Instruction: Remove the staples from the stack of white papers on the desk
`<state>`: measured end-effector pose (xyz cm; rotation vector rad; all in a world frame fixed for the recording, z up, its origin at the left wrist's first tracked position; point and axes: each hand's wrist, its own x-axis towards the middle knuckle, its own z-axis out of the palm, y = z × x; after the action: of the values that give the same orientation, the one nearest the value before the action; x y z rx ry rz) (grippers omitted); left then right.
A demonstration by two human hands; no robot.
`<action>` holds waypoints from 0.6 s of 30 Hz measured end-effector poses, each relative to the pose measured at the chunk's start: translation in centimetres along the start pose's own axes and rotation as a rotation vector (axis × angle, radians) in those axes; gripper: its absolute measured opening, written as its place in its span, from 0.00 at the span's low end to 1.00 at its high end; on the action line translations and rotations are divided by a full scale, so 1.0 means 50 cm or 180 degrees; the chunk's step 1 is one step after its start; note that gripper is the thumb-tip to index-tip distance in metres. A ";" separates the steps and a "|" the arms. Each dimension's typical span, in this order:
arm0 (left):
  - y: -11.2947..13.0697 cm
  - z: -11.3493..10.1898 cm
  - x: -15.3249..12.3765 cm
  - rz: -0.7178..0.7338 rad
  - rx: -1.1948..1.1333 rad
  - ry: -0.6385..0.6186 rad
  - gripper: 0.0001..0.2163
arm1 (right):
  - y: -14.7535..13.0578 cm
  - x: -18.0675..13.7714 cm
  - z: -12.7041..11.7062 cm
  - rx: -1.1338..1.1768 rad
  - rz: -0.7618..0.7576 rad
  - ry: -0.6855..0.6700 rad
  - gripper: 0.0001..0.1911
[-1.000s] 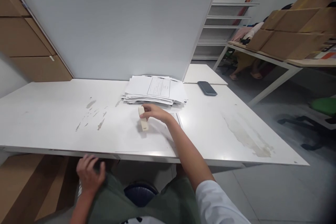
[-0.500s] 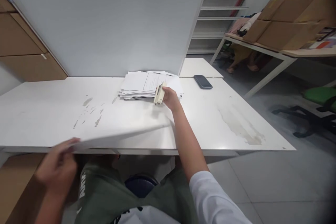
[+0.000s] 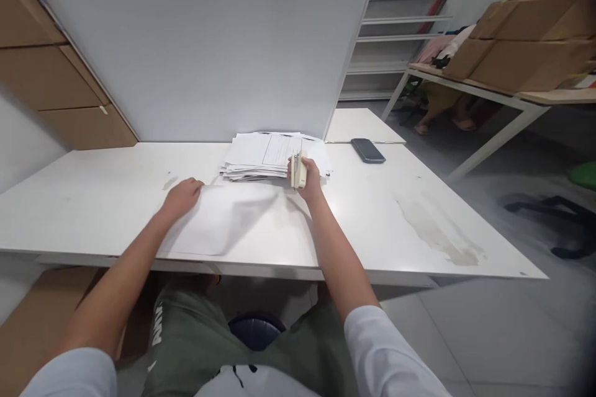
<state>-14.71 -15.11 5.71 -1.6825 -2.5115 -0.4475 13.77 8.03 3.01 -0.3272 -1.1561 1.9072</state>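
Note:
My right hand (image 3: 307,178) grips a small cream stapler (image 3: 297,171), held upright just in front of a stack of printed papers (image 3: 270,155) at the back of the white table (image 3: 382,223). My left hand (image 3: 182,197) rests with its fingers on the left edge of a loose white sheet (image 3: 218,220). That sheet lies flat on the table between my two arms, and its near right corner is lifted slightly.
A whiteboard (image 3: 205,49) stands upright behind the papers. A dark phone (image 3: 367,150) lies to the right of the stack. Brown drawers (image 3: 60,87) are at the left, and a table with cardboard boxes (image 3: 526,56) at the right. A worn patch (image 3: 437,239) marks the tabletop.
My right hand picked the stapler up off the table and carried it back to the paper stack. My left hand came up from my lap and laid a sheet on the table.

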 end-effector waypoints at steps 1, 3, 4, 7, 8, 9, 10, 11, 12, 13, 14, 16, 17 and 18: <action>0.006 0.014 0.010 0.0096 0.0186 -0.0049 0.16 | 0.000 0.001 0.001 0.0206 -0.0019 -0.0021 0.19; 0.016 0.035 0.025 0.0257 0.0649 0.0020 0.19 | 0.000 0.003 0.000 0.0552 0.0015 -0.0050 0.16; 0.022 0.041 0.030 0.0313 0.0865 0.0140 0.21 | 0.000 0.004 -0.001 0.0695 0.0043 -0.0045 0.15; 0.052 0.054 0.048 0.0565 0.1184 0.0525 0.23 | -0.002 0.005 -0.002 0.1009 0.0071 0.0025 0.14; 0.067 0.058 0.057 0.0731 0.1196 0.0573 0.23 | -0.003 0.005 -0.003 0.1075 0.0056 0.0039 0.14; 0.085 0.064 0.069 0.0928 0.1179 0.0565 0.24 | -0.003 0.005 -0.003 0.1121 0.0038 0.0044 0.14; 0.105 0.071 0.083 0.1120 0.1131 0.0518 0.24 | -0.004 0.005 -0.003 0.1150 0.0022 0.0040 0.14; 0.127 0.079 0.100 0.1280 0.1059 0.0455 0.24 | -0.004 0.005 -0.003 0.1164 0.0012 0.0025 0.15; 0.149 0.088 0.119 0.1396 0.0985 0.0397 0.24 | -0.003 0.004 -0.003 0.1168 0.0007 0.0003 0.15; 0.171 0.097 0.139 0.1472 0.0933 0.0363 0.23 | -0.003 0.004 -0.002 0.1164 0.0007 -0.0025 0.15; 0.191 0.106 0.159 0.1550 0.0920 0.0341 0.23 | -0.003 0.003 -0.002 0.1149 0.0008 -0.0056 0.15; 0.223 0.119 0.195 0.1878 0.1066 0.0263 0.21 | -0.003 0.003 0.000 0.1079 0.0002 -0.0112 0.15; 0.234 0.122 0.208 0.2101 0.1183 0.0201 0.19 | -0.003 0.003 0.001 0.1025 -0.0008 -0.0128 0.16; 0.241 0.123 0.219 0.2311 0.1292 0.0143 0.17 | -0.003 0.003 0.002 0.0968 -0.0020 -0.0133 0.16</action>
<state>-7.38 0.66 4.70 -2.1632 -1.6201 0.0862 13.69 8.12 3.21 -0.1173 -0.8742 2.0562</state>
